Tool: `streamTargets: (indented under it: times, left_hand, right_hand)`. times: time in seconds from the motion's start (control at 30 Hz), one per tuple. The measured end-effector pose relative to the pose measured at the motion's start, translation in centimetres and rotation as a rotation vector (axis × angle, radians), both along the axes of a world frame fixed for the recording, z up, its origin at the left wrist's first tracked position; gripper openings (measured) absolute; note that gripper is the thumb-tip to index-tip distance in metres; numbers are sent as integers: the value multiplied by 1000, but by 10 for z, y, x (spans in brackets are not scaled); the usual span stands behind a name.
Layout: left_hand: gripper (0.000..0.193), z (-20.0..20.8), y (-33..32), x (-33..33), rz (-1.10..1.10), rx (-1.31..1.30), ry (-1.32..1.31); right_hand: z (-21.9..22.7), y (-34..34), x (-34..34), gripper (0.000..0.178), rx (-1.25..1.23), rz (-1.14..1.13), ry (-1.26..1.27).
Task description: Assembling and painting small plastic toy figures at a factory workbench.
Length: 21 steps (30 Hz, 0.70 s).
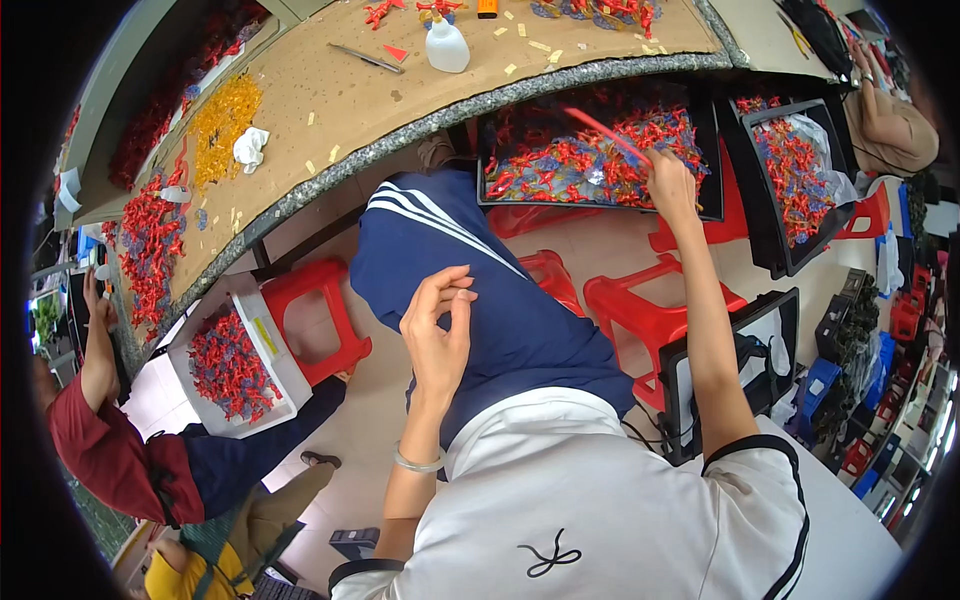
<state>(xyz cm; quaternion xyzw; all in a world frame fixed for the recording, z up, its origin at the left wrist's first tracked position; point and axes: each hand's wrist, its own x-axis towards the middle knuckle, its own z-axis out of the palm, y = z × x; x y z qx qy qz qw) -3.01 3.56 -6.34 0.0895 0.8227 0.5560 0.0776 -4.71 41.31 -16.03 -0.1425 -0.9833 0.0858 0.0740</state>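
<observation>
In my right hand (672,188), a thin, straight red strip (605,134) is pinched at one end, its long part slanting up and left. Below that hand lies a black tray (714,200) heaped with small red, blue and amber plastic figures (560,165). Over my lap, my left hand (438,335) hangs in the air with loosely bent fingers and nothing visible between them. It touches neither the tray nor the bench.
Ahead curves a brown-covered workbench (330,120) with a white bottle (447,46), a pen-like tool (366,58) and amber pieces (225,125). A second filled black tray (790,255) stands right, near red stools (640,310). At left, a co-worker (120,450) sits beside a white bin (285,385).
</observation>
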Motion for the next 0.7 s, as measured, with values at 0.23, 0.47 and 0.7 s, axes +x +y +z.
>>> streamTargets:
  times: [0.23,0.47,0.7]
  left_hand:
    - [18,8,-2,-12,44,86,51]
    - [13,15,-12,-10,-7,107,210]
    - [17,18,-12,19,-31,291,85]
  right_hand:
    - [-53,37,-63,38,94,105,-85]
    - [-73,39,-41,29,14,127,-63]
    - [19,-33,12,25,-58,354,743]
